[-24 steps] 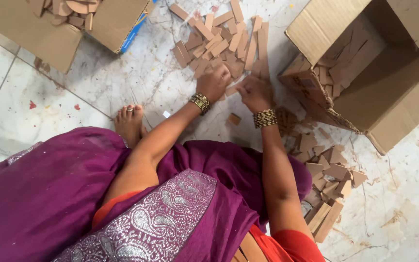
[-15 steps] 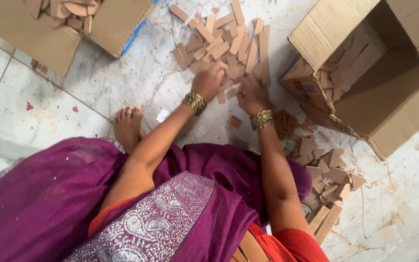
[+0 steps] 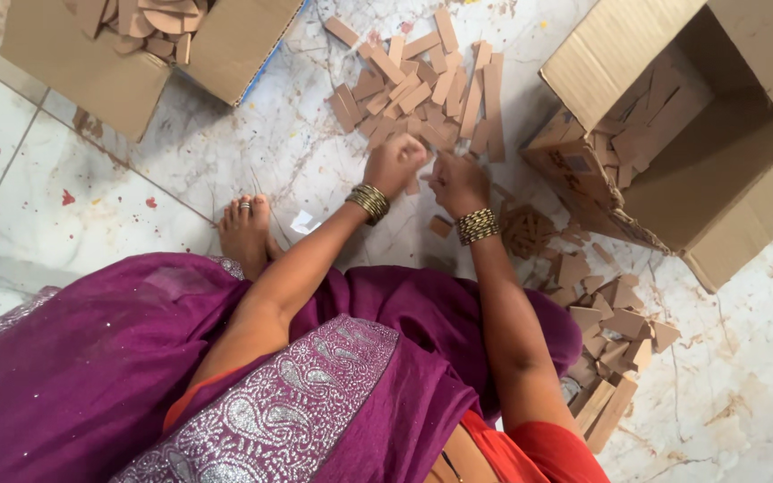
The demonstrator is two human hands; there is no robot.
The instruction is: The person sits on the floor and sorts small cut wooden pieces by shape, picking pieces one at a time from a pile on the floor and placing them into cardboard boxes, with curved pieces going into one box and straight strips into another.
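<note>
Small cardboard strips (image 3: 418, 85) are being gathered on the marble floor (image 3: 225, 161); the left hand (image 3: 395, 164) is curled around some, the right hand (image 3: 458, 183) pinching more.

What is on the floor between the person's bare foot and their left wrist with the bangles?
In the head view, a small white scrap lies on the marble floor between the foot and the left hand's wrist.

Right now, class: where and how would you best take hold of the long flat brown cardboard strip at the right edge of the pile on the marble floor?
Pinch the long flat brown cardboard strip across its narrow width near its near end, coming from above on its open right side. It lies flat, lengthwise towards the person, with other pieces crowding its left edge.
</note>
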